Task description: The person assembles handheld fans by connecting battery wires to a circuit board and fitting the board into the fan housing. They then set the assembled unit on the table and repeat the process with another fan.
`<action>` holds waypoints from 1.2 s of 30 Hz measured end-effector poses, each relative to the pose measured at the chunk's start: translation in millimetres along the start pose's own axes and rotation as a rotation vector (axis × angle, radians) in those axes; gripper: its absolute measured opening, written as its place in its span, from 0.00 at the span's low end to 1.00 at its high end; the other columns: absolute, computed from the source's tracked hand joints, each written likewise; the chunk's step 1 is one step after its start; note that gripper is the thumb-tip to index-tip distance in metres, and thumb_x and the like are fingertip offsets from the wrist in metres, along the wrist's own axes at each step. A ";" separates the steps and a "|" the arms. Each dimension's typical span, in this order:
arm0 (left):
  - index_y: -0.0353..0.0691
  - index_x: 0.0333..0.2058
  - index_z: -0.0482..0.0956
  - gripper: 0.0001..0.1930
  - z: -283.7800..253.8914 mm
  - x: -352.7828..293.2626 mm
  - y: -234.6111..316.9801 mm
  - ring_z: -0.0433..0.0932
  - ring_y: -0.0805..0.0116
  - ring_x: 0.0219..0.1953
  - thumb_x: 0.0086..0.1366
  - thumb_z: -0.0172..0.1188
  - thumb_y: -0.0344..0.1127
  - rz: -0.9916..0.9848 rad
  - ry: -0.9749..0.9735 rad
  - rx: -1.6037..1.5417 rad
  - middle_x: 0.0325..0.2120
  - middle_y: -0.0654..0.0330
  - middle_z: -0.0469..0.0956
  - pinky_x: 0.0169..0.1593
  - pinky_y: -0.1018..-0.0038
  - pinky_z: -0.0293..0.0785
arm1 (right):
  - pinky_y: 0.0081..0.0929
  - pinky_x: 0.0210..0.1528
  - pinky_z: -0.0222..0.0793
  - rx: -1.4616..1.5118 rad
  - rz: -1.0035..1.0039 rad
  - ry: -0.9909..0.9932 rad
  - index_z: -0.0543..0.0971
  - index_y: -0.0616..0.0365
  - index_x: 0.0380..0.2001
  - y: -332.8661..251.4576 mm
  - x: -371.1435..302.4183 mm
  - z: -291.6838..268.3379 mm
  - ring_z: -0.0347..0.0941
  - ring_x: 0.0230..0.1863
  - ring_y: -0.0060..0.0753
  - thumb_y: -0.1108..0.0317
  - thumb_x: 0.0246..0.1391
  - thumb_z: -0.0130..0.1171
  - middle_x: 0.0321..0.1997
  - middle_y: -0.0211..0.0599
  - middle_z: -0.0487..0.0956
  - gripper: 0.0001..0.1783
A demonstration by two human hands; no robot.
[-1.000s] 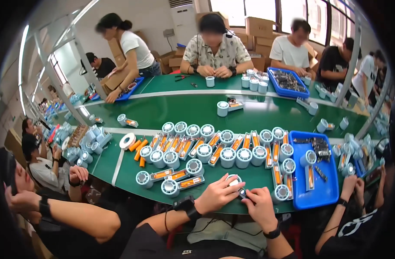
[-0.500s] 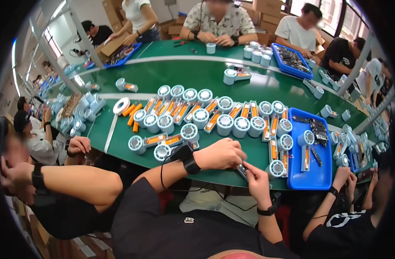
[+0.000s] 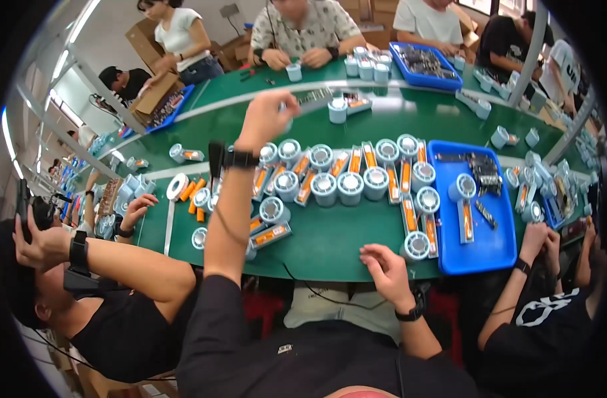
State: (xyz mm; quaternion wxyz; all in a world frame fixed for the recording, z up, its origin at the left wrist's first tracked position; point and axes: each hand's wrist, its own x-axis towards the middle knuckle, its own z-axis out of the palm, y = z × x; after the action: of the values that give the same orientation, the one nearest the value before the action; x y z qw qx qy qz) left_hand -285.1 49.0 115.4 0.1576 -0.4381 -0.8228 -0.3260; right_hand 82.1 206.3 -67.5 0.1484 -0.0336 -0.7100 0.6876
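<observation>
My left hand (image 3: 267, 119) reaches far out over the green conveyor, its fingers closed on what looks like a light-blue fan unit. The unit's long grey-green handle (image 3: 315, 98) sticks out to the right of my fingers, and the rest is mostly hidden by the hand. Close to the table's near edge, my right hand (image 3: 388, 273) has its fingers apart and nothing in it. Beneath my left arm and to its right, rows of light-blue fan units (image 3: 323, 188) with orange cells in their handles lie on the green table (image 3: 343, 239).
Right of the rows lies a blue tray (image 3: 449, 255) with circuit boards (image 3: 484, 176) and one fan unit. A white tape roll (image 3: 177, 187) and loose orange cells (image 3: 196, 192) are at left. Another fan unit (image 3: 338, 111) sits on the conveyor. Co-workers sit on both sides and across.
My left hand has gone from the near edge out over the conveyor. My right hand has let go of the small dark piece and opened. The whole view has shifted slightly.
</observation>
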 end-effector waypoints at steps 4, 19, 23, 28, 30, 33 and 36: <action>0.46 0.32 0.88 0.08 64.4 32.4 -83.8 0.85 0.51 0.36 0.55 0.70 0.39 -0.137 0.046 0.219 0.31 0.53 0.86 0.42 0.60 0.80 | 0.25 0.46 0.78 -0.121 -0.058 0.034 0.80 0.68 0.48 -28.7 1.6 4.6 0.83 0.43 0.26 0.76 0.64 0.58 0.43 0.42 0.86 0.12; 0.49 0.64 0.73 0.34 76.1 -34.9 34.8 0.77 0.52 0.59 0.63 0.65 0.57 -0.079 -0.762 0.464 0.52 0.54 0.82 0.69 0.29 0.45 | 0.26 0.37 0.78 -0.278 -0.150 -0.011 0.84 0.67 0.37 -26.0 -6.7 8.2 0.84 0.35 0.29 0.76 0.60 0.60 0.34 0.42 0.87 0.06; 0.47 0.63 0.72 0.33 75.3 -33.9 6.1 0.79 0.52 0.56 0.65 0.65 0.56 -0.053 -0.632 0.143 0.49 0.49 0.82 0.72 0.33 0.39 | 0.27 0.36 0.76 -0.272 -0.108 0.002 0.85 0.64 0.38 -24.5 -7.9 10.4 0.83 0.33 0.32 0.75 0.60 0.61 0.33 0.42 0.86 0.06; 0.41 0.57 0.75 0.28 32.1 -27.5 13.8 0.83 0.57 0.43 0.63 0.70 0.49 0.092 0.031 0.032 0.40 0.51 0.83 0.59 0.54 0.70 | 0.26 0.34 0.75 -0.209 -0.041 -0.123 0.85 0.63 0.38 -51.1 -5.5 2.7 0.82 0.30 0.32 0.74 0.60 0.61 0.31 0.40 0.85 0.06; 0.40 0.56 0.75 0.27 -14.2 -32.6 47.6 0.83 0.59 0.37 0.62 0.71 0.46 -0.011 0.215 -0.053 0.38 0.53 0.83 0.50 0.63 0.78 | 0.27 0.34 0.75 -0.304 -0.133 -0.197 0.85 0.63 0.38 -88.0 -6.5 -11.5 0.81 0.30 0.33 0.74 0.60 0.61 0.30 0.40 0.85 0.07; 0.38 0.52 0.77 0.25 -34.2 -84.8 108.0 0.82 0.60 0.32 0.61 0.72 0.43 -0.006 0.094 -0.220 0.36 0.52 0.83 0.36 0.70 0.78 | 0.30 0.36 0.75 -0.494 -0.277 0.008 0.85 0.63 0.36 -133.8 -10.3 -53.2 0.81 0.31 0.38 0.72 0.61 0.61 0.31 0.41 0.84 0.07; 0.36 0.52 0.77 0.27 1.2 -139.2 147.1 0.82 0.55 0.38 0.60 0.72 0.45 0.032 -0.263 -0.088 0.36 0.51 0.80 0.42 0.64 0.79 | 0.36 0.46 0.75 -0.672 -0.287 0.357 0.84 0.63 0.42 -111.1 13.5 -120.4 0.81 0.41 0.47 0.70 0.60 0.63 0.41 0.48 0.84 0.10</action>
State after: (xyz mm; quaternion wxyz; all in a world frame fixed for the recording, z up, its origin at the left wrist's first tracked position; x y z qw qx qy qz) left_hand -85.0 23.2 97.2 0.0344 -0.4967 -0.8141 -0.2991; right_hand 117.5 320.3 45.5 0.3446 -0.0999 -0.8558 0.3727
